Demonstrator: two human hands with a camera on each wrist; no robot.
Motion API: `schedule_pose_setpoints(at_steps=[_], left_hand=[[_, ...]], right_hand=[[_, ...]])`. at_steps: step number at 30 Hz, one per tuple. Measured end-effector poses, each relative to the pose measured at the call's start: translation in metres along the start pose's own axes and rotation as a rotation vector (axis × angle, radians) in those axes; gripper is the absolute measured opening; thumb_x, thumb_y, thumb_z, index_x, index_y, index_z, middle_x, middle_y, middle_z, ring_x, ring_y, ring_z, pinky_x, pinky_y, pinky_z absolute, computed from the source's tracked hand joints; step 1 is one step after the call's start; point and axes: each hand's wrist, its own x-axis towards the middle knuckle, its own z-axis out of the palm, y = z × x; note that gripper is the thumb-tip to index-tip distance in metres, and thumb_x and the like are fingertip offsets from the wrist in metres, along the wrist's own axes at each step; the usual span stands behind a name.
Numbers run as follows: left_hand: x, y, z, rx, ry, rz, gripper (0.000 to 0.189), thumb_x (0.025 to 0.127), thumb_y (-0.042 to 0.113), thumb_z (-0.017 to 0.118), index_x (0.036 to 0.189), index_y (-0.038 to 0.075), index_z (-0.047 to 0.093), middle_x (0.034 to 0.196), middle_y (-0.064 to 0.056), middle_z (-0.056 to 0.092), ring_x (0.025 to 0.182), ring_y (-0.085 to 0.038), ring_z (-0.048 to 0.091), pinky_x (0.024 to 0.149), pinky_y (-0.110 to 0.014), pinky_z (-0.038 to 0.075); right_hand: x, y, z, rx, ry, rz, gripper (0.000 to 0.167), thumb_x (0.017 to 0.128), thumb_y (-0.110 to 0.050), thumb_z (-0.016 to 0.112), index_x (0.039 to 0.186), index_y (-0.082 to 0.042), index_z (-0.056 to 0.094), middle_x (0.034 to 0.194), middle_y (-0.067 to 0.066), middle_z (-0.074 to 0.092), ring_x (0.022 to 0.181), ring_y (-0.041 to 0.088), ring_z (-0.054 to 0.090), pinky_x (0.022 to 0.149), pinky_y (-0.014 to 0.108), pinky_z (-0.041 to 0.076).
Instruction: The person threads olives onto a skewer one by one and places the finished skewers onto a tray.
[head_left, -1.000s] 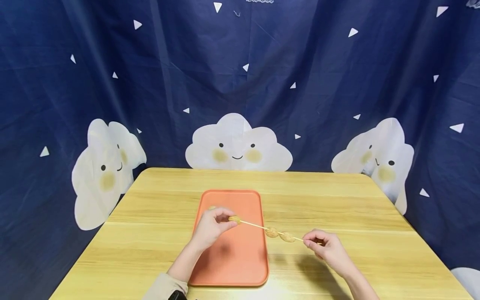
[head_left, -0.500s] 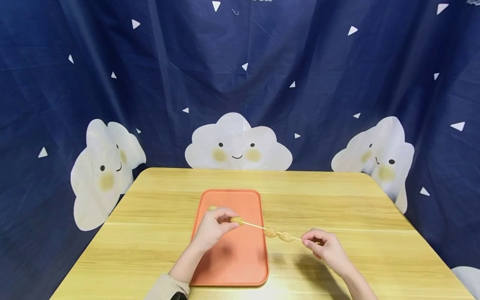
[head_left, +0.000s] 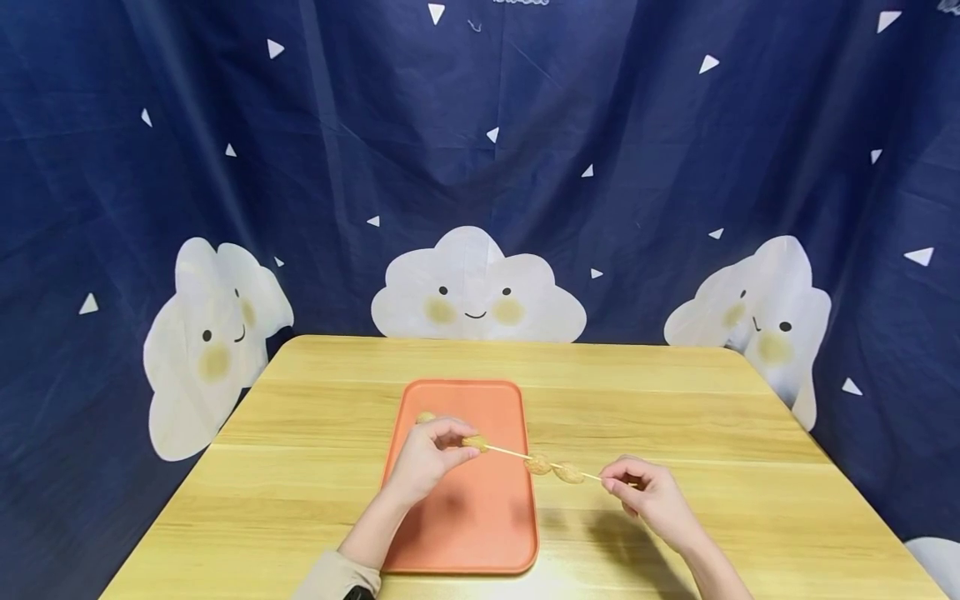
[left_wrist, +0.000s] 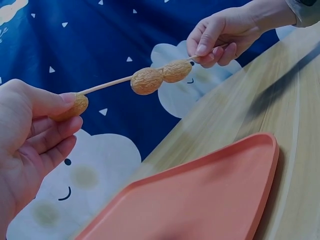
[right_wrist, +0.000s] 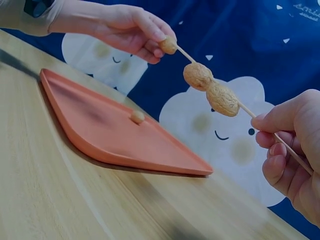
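Note:
My right hand [head_left: 656, 498] pinches a thin wooden skewer [head_left: 507, 451] near one end, thumb against fingers. Two wrinkled golden-brown balls [right_wrist: 223, 99] sit side by side along it, nearer to that hand. At the other end, my left hand [head_left: 426, 460] grips a third such ball [left_wrist: 76, 108] between thumb and fingertips, and the skewer's tip meets this ball. The skewer is held in the air, sloping down toward the right in the head view. Below the left hand lies an orange tray [head_left: 480, 533], with another brown ball [right_wrist: 137, 117] on it.
The light wooden table [head_left: 637, 400] carries the tray left of its middle. A dark blue curtain [head_left: 637, 108] with white clouds and triangles hangs behind the table and along both sides.
My right hand and the two balls have shifted slightly left. The left hand's ball has come a little right, so the bare stretch of skewer between them is shorter.

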Motion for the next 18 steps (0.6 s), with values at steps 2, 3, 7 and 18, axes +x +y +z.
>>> schedule_pose_setpoints(at_steps=[2,3,7,18], left_hand=[[0.0005,-0.0059,0.0004,-0.024,0.003,0.004,0.021,0.073,-0.007,0.072,0.093,-0.009,0.067,0.093,-0.021,0.066,0.078,-0.012,0.062,0.07,-0.027,0.053],[0.0003,-0.0076,0.0003,-0.034,0.004,0.007,0.022,0.073,-0.007,0.073,0.094,-0.009,0.067,0.093,-0.021,0.066,0.078,-0.011,0.062,0.07,-0.027,0.053],[-0.0003,-0.01,0.0006,-0.078,0.012,0.012,0.024,0.072,-0.006,0.074,0.094,-0.01,0.066,0.095,-0.023,0.064,0.079,-0.011,0.062,0.071,-0.027,0.053],[-0.0005,-0.0102,0.0026,-0.149,0.016,0.0,0.025,0.071,-0.008,0.073,0.094,-0.014,0.064,0.095,-0.017,0.064,0.079,-0.01,0.062,0.071,-0.025,0.053]], right_hand=[[0.0002,-0.0007,-0.0002,0.007,-0.004,-0.004,0.003,0.086,0.003,0.06,0.088,0.004,0.063,0.068,0.005,0.052,0.043,0.012,0.04,0.036,0.033,0.036],[0.0005,-0.001,0.0001,0.011,-0.005,-0.004,0.003,0.086,0.003,0.06,0.088,0.004,0.063,0.067,0.006,0.052,0.043,0.012,0.04,0.036,0.033,0.036],[0.0013,-0.0024,-0.0007,0.007,-0.011,-0.008,0.006,0.086,0.003,0.06,0.088,0.0,0.064,0.068,0.005,0.052,0.044,0.011,0.041,0.038,0.029,0.038],[0.0032,-0.0041,0.0007,0.017,-0.017,-0.019,0.008,0.086,0.002,0.06,0.087,-0.004,0.065,0.072,-0.002,0.055,0.044,0.011,0.042,0.038,0.029,0.039]])
